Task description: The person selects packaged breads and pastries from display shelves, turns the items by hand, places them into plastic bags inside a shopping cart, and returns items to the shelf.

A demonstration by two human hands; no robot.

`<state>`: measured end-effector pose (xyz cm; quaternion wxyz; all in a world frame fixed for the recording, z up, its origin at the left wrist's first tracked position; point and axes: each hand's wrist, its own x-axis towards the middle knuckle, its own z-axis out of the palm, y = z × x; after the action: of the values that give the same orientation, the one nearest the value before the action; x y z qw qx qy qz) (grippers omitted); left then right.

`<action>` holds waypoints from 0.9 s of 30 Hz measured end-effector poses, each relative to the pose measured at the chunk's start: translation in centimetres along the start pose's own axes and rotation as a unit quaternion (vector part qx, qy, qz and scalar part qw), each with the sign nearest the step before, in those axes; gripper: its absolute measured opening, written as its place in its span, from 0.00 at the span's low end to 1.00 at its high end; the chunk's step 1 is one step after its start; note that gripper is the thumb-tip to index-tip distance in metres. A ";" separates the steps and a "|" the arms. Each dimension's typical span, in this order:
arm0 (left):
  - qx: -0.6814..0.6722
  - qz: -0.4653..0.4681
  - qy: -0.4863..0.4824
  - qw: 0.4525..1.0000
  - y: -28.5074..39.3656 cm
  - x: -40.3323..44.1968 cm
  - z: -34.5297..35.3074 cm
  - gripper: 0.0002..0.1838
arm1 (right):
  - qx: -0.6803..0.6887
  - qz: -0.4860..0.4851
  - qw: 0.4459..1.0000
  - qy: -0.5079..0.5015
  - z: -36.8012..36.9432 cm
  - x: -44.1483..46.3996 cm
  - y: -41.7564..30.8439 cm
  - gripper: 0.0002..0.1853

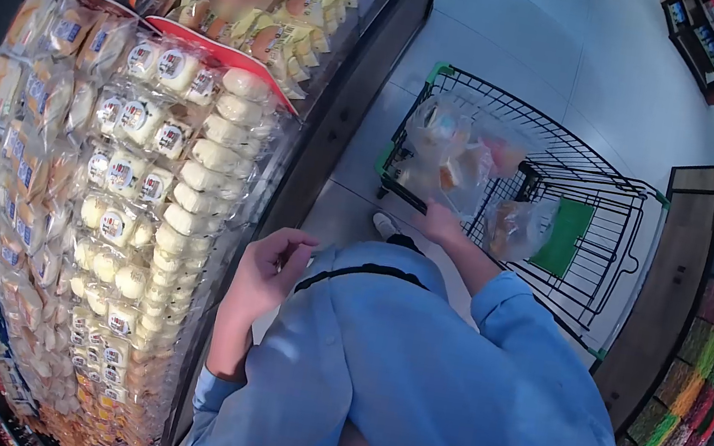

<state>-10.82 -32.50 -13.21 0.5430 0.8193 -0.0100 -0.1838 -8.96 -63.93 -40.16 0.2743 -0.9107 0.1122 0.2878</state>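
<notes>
My left hand point(267, 270) is raised beside the bread display, its fingers loosely curled with a gap to the thumb and nothing visible in it. Close by are packed rows of pale round buns point(220, 155) in clear wrappers. My right hand point(443, 224) reaches forward to the near rim of a black wire shopping cart point(568, 130) and appears closed on it, though the fingertips are hard to make out. Inside the cart lie clear plastic bags point(451, 159) with packaged food, and another clear bag point(511, 224) rests near a green panel point(563, 237).
White wrapped buns with round labels point(138, 121) and sliced bread packs point(45, 99) fill the shelf at left. Yellow packets point(288, 39) sit beyond a red shelf strip point(225, 53). A dark wooden stand point(668, 291) and colourful goods point(698, 370) line the right side.
</notes>
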 end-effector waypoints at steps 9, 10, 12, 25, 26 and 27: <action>0.184 0.068 -0.229 0.954 -6.4 14.3 14.7 0.28 | 0.169 -0.043 0.974 0.142 -4.1 2.0 3.9 0.16; 0.267 0.148 -0.233 0.923 -8.0 15.4 16.4 0.34 | 0.201 -0.042 0.965 0.166 -4.4 2.7 4.6 0.15; 0.315 0.110 -0.254 0.908 -9.3 17.0 19.7 0.38 | 0.206 -0.033 0.963 0.169 -4.0 4.3 6.0 0.14; 0.491 0.014 -0.267 0.829 -11.5 20.0 24.2 0.40 | 0.059 -0.148 0.985 0.064 7.0 13.3 6.8 0.31; 0.483 0.022 -0.252 0.838 -12.5 19.7 24.1 0.39 | 0.060 -0.150 0.985 0.055 7.0 13.8 7.0 0.31; 0.482 0.013 -0.251 0.839 -13.4 19.3 24.0 0.39 | 0.050 -0.138 0.989 0.011 4.4 13.7 6.2 0.30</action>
<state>-2.79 -52.46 -38.96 0.0602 0.9030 -0.2441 -0.3484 -2.12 -67.18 -53.86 0.3551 -0.9058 0.0021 0.2312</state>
